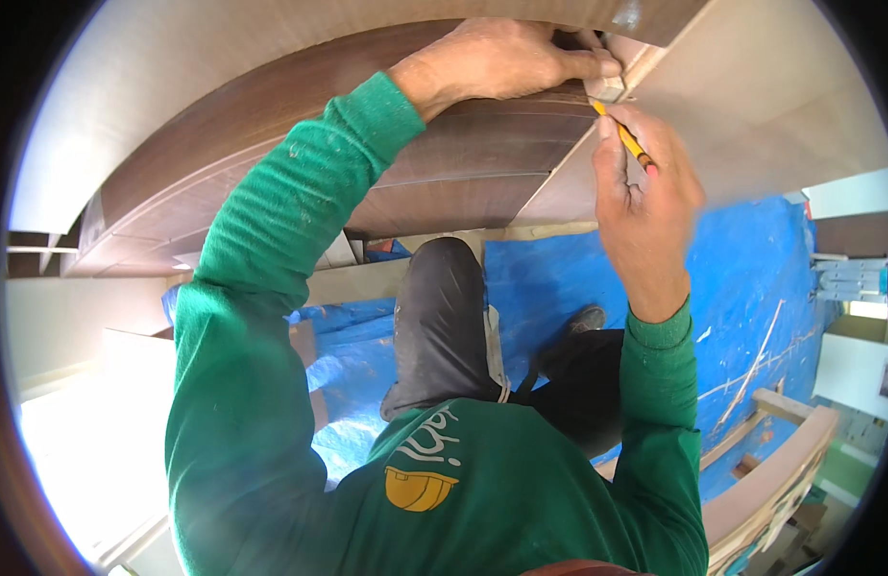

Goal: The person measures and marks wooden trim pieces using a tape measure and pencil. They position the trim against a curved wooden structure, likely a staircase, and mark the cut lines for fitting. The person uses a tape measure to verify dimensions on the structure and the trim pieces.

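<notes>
My left hand (pixel 506 62) reaches up to the dark brown wood-grain cabinet (pixel 434 144). Its thumb presses a small pale wooden block (pixel 609 86) near the corner where the cabinet meets a light panel (pixel 751 91). The other fingers go partly out of sight behind the cabinet's edge. In my right hand (pixel 650 211) is a yellow pencil (pixel 628 142) with a pink end, pinched between thumb and fingers. The pencil's tip is at or very near the block's lower edge; actual contact is too small to tell.
Blue plastic sheeting (pixel 751 278) covers the floor beneath me. A curved wooden frame (pixel 766 480) lies at the lower right, with thin wood strips (pixel 751 365) beyond it. My bent knee (pixel 439 307) is close under the cabinet. Bright light comes from the left.
</notes>
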`<control>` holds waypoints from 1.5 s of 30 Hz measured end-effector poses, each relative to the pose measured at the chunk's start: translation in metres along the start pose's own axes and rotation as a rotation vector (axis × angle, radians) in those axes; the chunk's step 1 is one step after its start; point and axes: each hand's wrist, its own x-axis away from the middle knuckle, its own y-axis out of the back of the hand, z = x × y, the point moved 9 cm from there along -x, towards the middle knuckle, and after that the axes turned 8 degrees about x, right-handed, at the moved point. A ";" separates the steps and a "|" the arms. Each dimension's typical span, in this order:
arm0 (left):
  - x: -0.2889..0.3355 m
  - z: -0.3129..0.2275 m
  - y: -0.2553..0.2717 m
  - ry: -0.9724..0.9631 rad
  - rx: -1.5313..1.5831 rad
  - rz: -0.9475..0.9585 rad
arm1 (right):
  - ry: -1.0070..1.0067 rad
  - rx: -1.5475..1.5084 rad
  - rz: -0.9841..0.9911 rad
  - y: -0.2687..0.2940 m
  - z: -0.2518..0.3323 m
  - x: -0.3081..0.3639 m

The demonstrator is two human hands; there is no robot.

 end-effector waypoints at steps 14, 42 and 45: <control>0.003 0.000 -0.002 -0.049 -0.123 -0.018 | -0.115 0.100 0.132 -0.001 0.007 -0.007; 0.017 0.017 0.019 0.358 0.519 -0.030 | -0.344 -0.046 0.552 -0.058 -0.056 0.139; 0.021 0.019 0.024 0.439 0.508 -0.053 | -0.351 -0.043 0.549 -0.052 -0.057 0.140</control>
